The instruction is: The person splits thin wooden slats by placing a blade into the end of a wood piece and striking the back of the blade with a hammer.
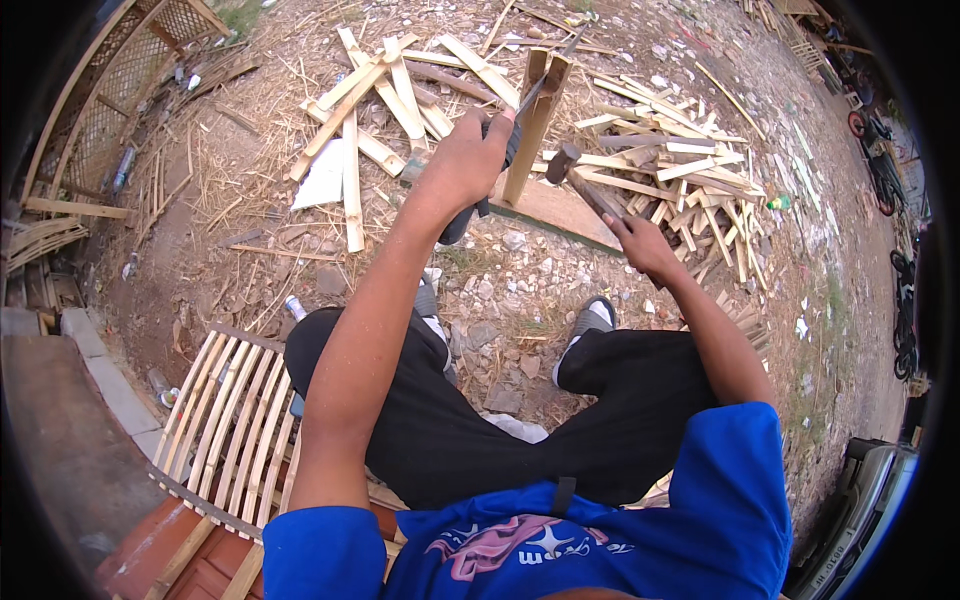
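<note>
My left hand is wrapped round the dark handle of a large knife, like a machete. Its blade runs across the top of an upright wooden piece, where the wood looks parted around it. This piece stands on a flat board lying on the ground ahead of my feet. In my right hand is a hammer, held by its wooden handle. The hammer's head is to the right of the upright wood, lower than the blade and apart from it.
A heap of split sticks lies at the right, and longer wooden strips are scattered at the left. A slatted wooden panel is beside my left leg. Lattice stands far left; a vehicle is at the lower right.
</note>
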`<action>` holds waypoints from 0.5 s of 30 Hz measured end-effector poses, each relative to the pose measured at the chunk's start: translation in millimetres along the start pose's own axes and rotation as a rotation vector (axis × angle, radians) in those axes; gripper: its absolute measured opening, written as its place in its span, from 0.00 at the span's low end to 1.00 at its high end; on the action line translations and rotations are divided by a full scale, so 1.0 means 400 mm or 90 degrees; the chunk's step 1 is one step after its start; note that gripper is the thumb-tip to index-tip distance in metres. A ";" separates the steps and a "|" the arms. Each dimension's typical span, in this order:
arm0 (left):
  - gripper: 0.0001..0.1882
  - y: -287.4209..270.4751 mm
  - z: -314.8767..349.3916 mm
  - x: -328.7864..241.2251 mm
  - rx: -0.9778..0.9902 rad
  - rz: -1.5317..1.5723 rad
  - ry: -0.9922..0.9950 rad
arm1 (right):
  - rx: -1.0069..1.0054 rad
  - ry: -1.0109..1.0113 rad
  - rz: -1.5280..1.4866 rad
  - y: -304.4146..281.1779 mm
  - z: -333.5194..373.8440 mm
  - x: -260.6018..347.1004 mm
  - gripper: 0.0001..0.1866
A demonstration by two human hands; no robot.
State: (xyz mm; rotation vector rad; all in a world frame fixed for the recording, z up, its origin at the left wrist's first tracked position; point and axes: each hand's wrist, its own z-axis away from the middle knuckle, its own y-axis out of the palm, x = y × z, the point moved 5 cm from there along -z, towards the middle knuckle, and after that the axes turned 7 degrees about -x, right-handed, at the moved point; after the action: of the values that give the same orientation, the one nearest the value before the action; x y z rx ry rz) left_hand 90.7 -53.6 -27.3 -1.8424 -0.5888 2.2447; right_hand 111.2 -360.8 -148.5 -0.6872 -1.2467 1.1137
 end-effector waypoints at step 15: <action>0.27 0.095 0.029 0.037 -0.009 0.199 -0.068 | 0.098 0.155 -0.273 0.114 -0.052 -0.088 0.22</action>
State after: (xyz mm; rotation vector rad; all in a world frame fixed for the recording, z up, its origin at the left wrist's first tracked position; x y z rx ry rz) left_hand 80.5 -84.4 -54.4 -1.9473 -0.3524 2.5539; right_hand 120.4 -374.1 -207.6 -0.3986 -1.0244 0.7371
